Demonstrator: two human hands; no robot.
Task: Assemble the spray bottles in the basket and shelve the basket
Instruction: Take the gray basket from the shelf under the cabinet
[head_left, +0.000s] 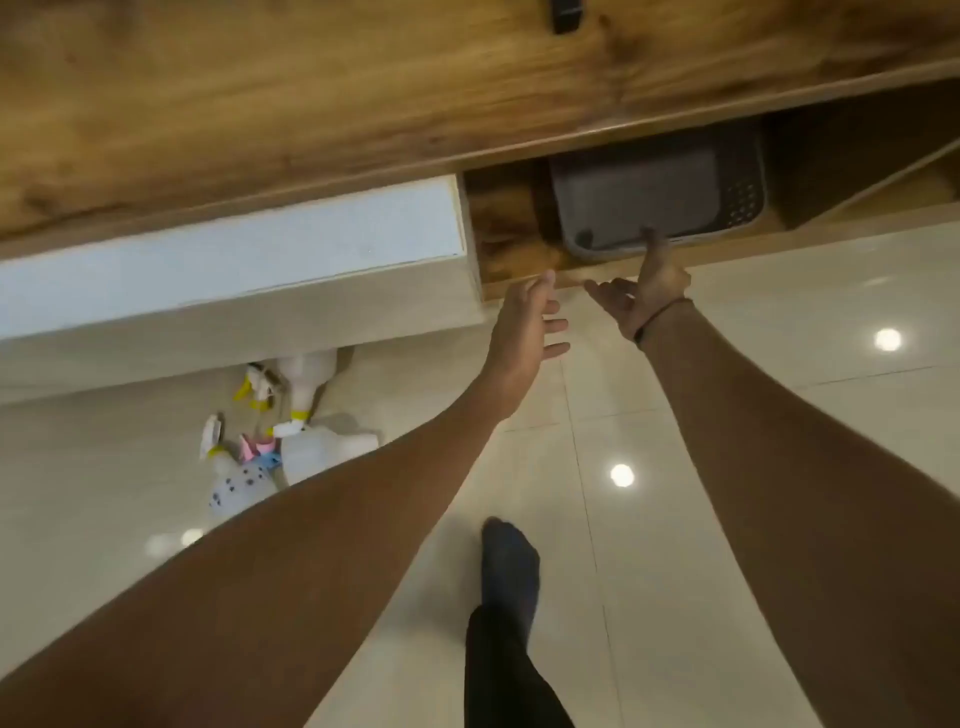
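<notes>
Grey basket (660, 197) sits in the open wooden shelf (509, 223) compartment. Right hand (652, 291) open, one fingertip touching the basket's front rim. Left hand (524, 327) open, fingers spread, holding nothing. Spray bottles (291, 431) lie on the floor (727, 415), left.

No text, label, brand, number or sign can be read anywhere in the view; the picture is too blurred to make out any lettering.
</notes>
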